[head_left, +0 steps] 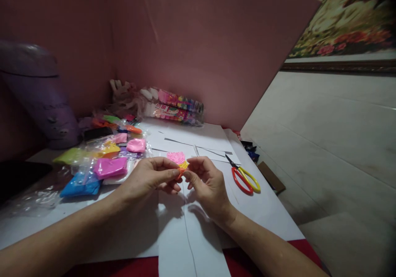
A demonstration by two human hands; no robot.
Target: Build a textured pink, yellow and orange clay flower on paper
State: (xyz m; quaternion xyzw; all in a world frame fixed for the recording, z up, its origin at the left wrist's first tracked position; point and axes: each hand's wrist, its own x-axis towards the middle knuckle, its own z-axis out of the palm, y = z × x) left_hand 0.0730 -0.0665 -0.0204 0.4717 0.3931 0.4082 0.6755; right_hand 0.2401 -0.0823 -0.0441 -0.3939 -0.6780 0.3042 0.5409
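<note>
Near the middle of the view, my left hand (156, 176) pinches a small piece of orange clay (180, 173) between thumb and fingers. My right hand (207, 182) meets it from the other side, thumb and fingertips close together at the orange clay; whether it grips anything is hard to make out. Just beyond the fingertips are a pink textured clay shape (176, 157) and a yellow strip (183, 164) beside the orange. Beneath both hands lies a white paper strip (192, 248) with a dark wavy line running down it.
Red and yellow scissors (244, 179) lie open at the right. Bagged clay in pink (110, 167) and blue (81, 185) is piled at the left, near a purple tumbler (46, 99). Packaged clay sticks (173, 107) rest against the pink panel (192, 41). Dark strips (198, 145) lie behind my hands.
</note>
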